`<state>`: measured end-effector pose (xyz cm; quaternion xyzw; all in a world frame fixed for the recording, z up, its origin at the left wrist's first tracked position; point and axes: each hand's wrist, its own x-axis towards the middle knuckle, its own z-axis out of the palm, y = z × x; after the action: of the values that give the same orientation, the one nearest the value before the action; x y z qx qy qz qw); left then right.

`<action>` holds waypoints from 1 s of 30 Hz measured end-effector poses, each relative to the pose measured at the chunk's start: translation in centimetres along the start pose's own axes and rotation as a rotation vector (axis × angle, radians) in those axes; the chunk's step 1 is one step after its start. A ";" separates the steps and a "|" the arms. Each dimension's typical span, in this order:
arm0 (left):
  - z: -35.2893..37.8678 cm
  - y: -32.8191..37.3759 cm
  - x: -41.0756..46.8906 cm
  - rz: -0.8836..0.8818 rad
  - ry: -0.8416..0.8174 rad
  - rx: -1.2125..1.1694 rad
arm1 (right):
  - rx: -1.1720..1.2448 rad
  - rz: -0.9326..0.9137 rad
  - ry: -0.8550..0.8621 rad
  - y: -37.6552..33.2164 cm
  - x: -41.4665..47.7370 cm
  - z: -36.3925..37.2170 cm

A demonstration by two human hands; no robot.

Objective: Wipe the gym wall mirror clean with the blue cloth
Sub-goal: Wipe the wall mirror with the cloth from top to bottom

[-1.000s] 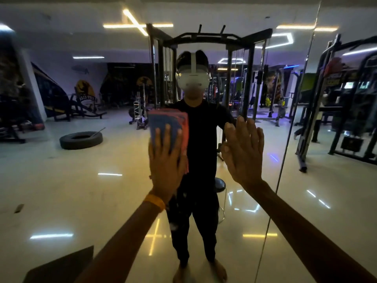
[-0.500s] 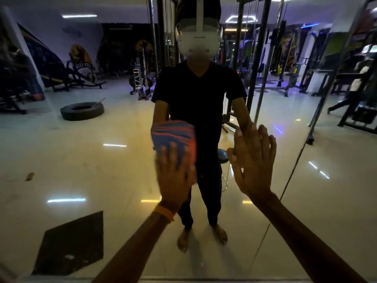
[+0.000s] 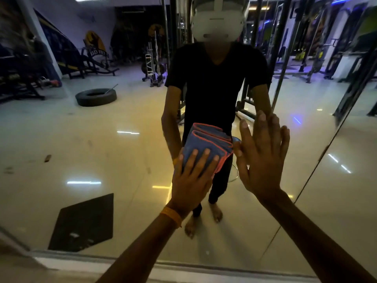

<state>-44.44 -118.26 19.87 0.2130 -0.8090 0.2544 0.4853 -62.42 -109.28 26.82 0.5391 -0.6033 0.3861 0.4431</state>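
Note:
The wall mirror (image 3: 106, 152) fills the view and reflects the gym and a person in a black shirt. A folded blue cloth (image 3: 208, 142) with an orange-red hem lies flat against the glass at the centre. My left hand (image 3: 192, 180) presses it to the mirror with straight, spread fingers; a yellow band sits on that wrist. My right hand (image 3: 263, 158) is flat on the glass just right of the cloth, fingers straight and pointing up.
The mirror's lower frame (image 3: 183, 266) runs along the bottom of the view. A vertical seam (image 3: 318, 160) between mirror panels slants down on the right. Reflected are a tyre (image 3: 95, 97), weight racks and a dark floor mat (image 3: 85, 223).
My left hand has slid the cloth down the mirror and the view has tilted lower. My right hand stayed flat on the glass and came lower with it.

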 end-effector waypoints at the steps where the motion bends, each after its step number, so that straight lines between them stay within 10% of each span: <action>1: 0.0 -0.7 -0.2 0.023 0.005 0.008 | 0.005 -0.004 -0.006 0.1 -0.3 0.0; 7: -2.3 -6.9 -0.4 -0.515 0.170 -0.107 | 0.068 -0.016 -0.027 0.5 -2.4 -0.1; 13: 1.4 2.6 -2.5 -0.080 -0.034 0.008 | 0.089 -0.016 -0.080 0.1 -5.0 -0.4; 22: -1.1 -4.2 -2.4 -0.566 0.117 -0.129 | 0.071 0.014 -0.077 -0.4 -6.5 0.2; 30: -0.6 -3.5 -4.4 -0.273 0.031 0.009 | 0.069 0.013 -0.075 0.6 -6.8 0.4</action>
<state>-40.06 -120.18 16.93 0.3190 -0.7637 0.1930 0.5270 -62.84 -107.49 20.25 0.5641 -0.6093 0.3893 0.3988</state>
